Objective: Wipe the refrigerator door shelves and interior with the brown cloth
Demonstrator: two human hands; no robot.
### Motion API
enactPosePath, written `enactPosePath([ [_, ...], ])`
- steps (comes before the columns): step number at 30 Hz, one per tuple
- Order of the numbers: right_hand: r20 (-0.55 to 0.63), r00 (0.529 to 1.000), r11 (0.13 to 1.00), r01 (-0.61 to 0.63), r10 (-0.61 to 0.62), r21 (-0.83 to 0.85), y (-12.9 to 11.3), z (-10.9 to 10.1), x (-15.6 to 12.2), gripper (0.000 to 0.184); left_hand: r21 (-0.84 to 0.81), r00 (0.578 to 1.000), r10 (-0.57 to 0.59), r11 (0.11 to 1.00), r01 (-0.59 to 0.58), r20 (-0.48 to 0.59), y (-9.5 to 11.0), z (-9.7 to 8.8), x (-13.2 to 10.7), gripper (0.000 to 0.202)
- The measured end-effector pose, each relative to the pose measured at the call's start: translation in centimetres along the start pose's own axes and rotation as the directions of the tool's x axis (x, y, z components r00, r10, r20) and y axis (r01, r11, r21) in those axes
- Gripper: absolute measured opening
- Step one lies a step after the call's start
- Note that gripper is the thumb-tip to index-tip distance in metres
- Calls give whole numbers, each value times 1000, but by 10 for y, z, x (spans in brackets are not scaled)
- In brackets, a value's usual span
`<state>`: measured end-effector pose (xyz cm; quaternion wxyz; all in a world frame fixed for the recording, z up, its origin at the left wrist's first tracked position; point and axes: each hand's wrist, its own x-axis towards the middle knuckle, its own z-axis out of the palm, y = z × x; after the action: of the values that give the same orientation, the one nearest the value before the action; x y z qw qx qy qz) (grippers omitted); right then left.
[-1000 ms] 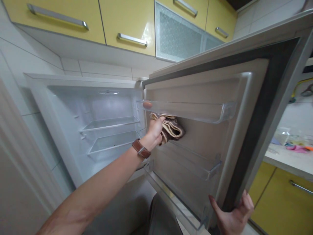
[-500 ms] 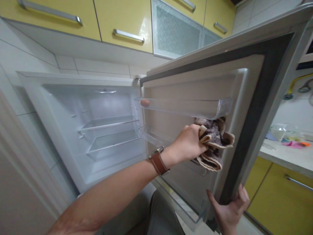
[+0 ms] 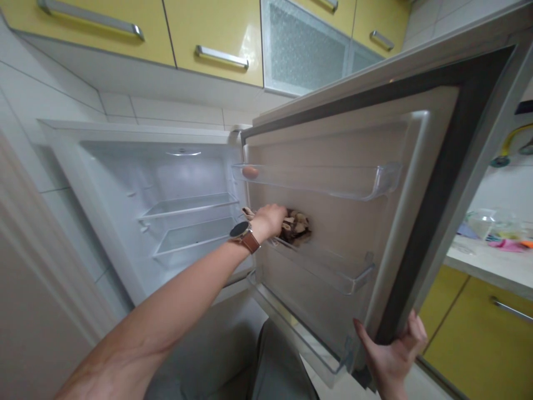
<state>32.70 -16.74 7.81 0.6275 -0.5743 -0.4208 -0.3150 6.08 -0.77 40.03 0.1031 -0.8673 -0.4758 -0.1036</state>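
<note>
My left hand (image 3: 270, 219), with a watch (image 3: 241, 230) on its wrist, is closed on a bunched brown and cream cloth (image 3: 296, 226). The cloth lies against the inside of the open fridge door (image 3: 333, 228), at the hinge end of the clear middle door shelf (image 3: 328, 269). Part of the cloth is hidden behind my fingers. Low on the door's outer edge, my right hand (image 3: 393, 350) grips the fridge door, thumb inside and fingers round the rim. Above the cloth, an egg (image 3: 250, 172) sits in the clear upper door shelf (image 3: 316, 180).
The fridge interior (image 3: 120, 222) with clear shelves (image 3: 191, 236) opens on the left. Yellow cabinets (image 3: 212, 33) hang above. To the right, a counter (image 3: 491, 266) holds a clear bowl (image 3: 483, 222) and a pink cloth (image 3: 503, 245). A lower door shelf (image 3: 300, 333) sits below.
My left hand has moved the cloth left and inward, from the door's outer side towards its hinge side. My right hand keeps its hold on the door's edge.
</note>
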Motion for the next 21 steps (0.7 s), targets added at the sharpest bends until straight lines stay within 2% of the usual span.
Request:
enactPosePath([
  [3, -5, 1000, 1000, 3, -3, -6, 1, 0, -1, 124, 103, 993, -113, 988, 114, -12, -41, 11, 12, 35],
  [5, -7, 1000, 1000, 10, -10, -17, 1, 0, -2, 125, 110, 990, -140, 984, 139, 3, -57, 15, 17, 31],
  [8, -7, 999, 999, 33, -34, -25, 1, 0, -2, 126, 90, 993, -117, 989, 118, -12, -65, 19, 18, 26],
  [10, -8, 999, 998, 51, -51, -21, 4, 1, 0, 125, 40, 993, -86, 995, 89, -76, -65, 20, 16, 22],
  [13, 11, 999, 999, 35, -35, -11, 15, 6, 5, 122, -163, 980, -21, 986, -12, -200, -68, 16, 9, 11],
  [16, 48, 999, 1000, -8, 8, -3, 33, 15, 13, 123, -419, 942, 19, 893, -167, -335, -70, 2, 1, 10],
  [19, 92, 994, 998, -57, 56, 9, 52, 23, 21, 126, -601, 892, 23, 731, -323, -451, -63, -17, -12, 6],
  [21, 122, 988, 995, -93, 89, 28, 61, 27, 28, 125, -692, 875, 4, 611, -385, -484, -50, -28, -22, 6],
])
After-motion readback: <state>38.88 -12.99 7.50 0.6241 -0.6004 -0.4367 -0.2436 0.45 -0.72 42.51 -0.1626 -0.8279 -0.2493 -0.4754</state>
